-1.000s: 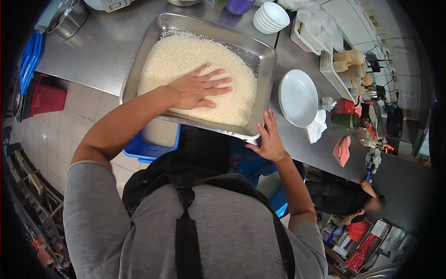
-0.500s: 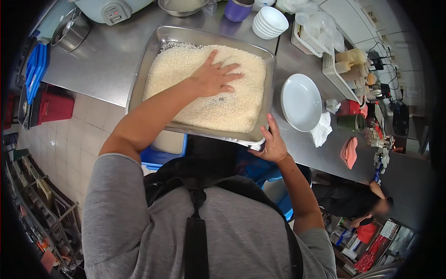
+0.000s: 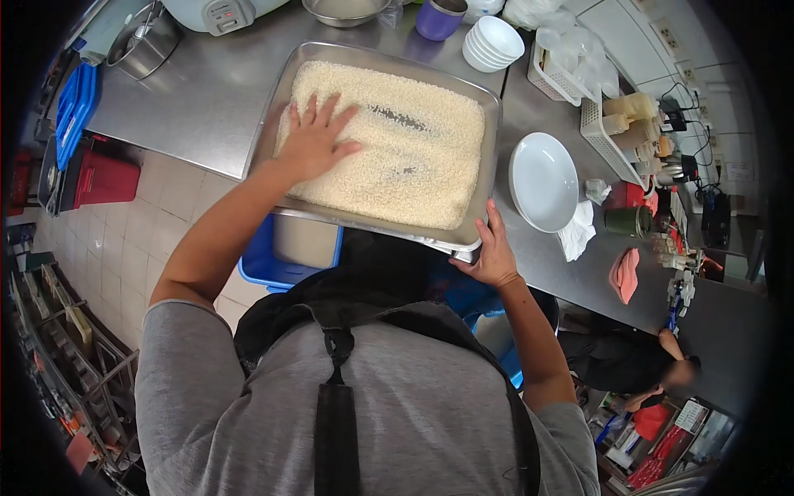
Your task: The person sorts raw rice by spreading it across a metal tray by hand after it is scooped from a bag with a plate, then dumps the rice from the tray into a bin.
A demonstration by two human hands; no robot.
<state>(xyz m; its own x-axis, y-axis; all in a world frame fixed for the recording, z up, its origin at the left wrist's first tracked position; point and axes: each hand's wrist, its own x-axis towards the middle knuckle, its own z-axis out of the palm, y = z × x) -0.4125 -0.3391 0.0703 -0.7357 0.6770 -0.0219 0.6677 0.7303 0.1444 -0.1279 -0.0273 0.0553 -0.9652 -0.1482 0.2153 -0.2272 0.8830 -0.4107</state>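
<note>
Pale rice grains (image 3: 413, 182) cover most of a rectangular metal tray (image 3: 491, 165). Palm down on the rice at the tray's left side lies my left hand (image 3: 313, 142), fingers spread and holding nothing. My right hand (image 3: 495, 255) grips the tray's near right corner, thumb on the front side and fingers along the right side. Two thin patches in the rice show the tray's bottom near the middle. Below the tray's front edge is a blue container (image 3: 258, 258) with pale contents.
Right of the tray are a white oval dish (image 3: 543, 183), stacked white bowls (image 3: 493, 43), white baskets (image 3: 600, 136) and a pink cloth (image 3: 625, 275). A purple container (image 3: 440, 20) and metal bowl (image 3: 343, 10) stand behind. Another person (image 3: 620, 360) is at the lower right.
My left hand has swept left across the rice, from the middle and upper part of the tray, and a bare streak has appeared. My right hand stays at the tray's corner.
</note>
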